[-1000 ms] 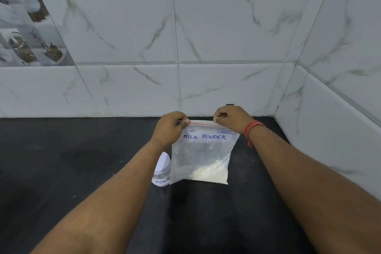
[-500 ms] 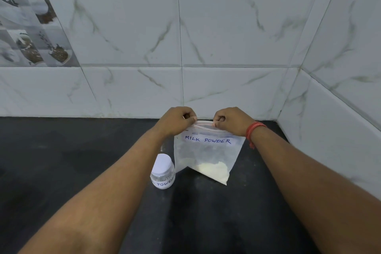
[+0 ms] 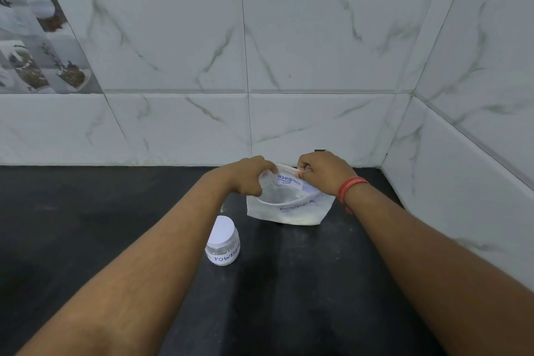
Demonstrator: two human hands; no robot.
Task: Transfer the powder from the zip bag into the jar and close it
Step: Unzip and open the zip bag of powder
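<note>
Both hands are at the mouth of the zip bag [image 3: 289, 209], which sits toward the back of the black counter [image 3: 86, 225], close to the corner where the marble-tiled wall [image 3: 289, 52] turns. The left hand [image 3: 248, 176] pinches the near-left lip of the bag at about nine o'clock of the opening, fingers curled round the plastic; the right hand [image 3: 322, 172] grips the far-right lip at about two o'clock, a red thread band [image 3: 351, 186] on its wrist. Between them the mouth gapes in a wide oval, and blue handwriting reading "POWDER" shows on the front face. The bag's lower edge rests on the counter. The jar [image 3: 223, 241] stands upright at roughly seven o'clock from the bag, near but apart, white lid on, under the left forearm.
</note>
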